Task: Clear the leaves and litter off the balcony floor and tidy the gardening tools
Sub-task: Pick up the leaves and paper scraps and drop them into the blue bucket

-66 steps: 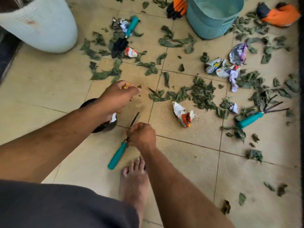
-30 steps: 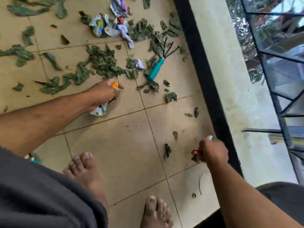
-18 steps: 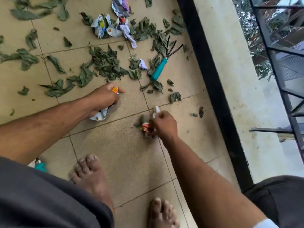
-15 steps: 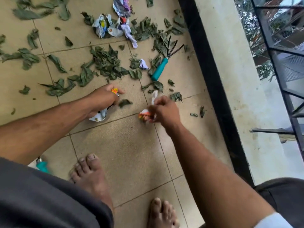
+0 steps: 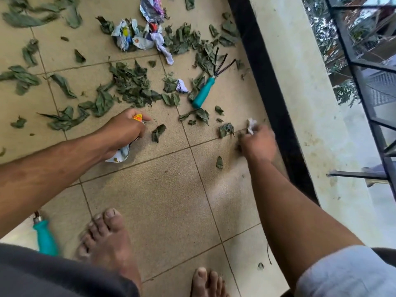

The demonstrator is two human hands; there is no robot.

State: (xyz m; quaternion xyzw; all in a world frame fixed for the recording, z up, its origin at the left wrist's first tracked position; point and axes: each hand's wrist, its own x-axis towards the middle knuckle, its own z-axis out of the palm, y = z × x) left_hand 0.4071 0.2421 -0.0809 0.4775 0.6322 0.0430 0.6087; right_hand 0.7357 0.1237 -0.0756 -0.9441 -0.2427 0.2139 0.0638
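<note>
My left hand (image 5: 123,130) grips a crumpled wrapper (image 5: 120,154), white below the fist and orange above it. My right hand (image 5: 258,143), blurred by motion, is low over the tile by the black kerb and holds a crumpled paper wad (image 5: 251,125). Green leaves (image 5: 130,84) lie scattered over the beige tiles. A hand rake with a teal handle (image 5: 202,93) lies among them. A heap of crumpled wrappers (image 5: 139,37) sits at the top. A single leaf (image 5: 158,132) lies between my hands.
A second teal-handled tool (image 5: 44,234) lies by my left foot (image 5: 107,239). The black kerb (image 5: 272,103) and a pale ledge (image 5: 317,103) run along the right, with a metal railing (image 5: 364,82) beyond. My right foot (image 5: 207,281) is at the bottom edge.
My right hand swept right with its paper wad, from the middle tile joint to beside the black kerb. A leaf lies loose between my hands. My left hand has stayed put.
</note>
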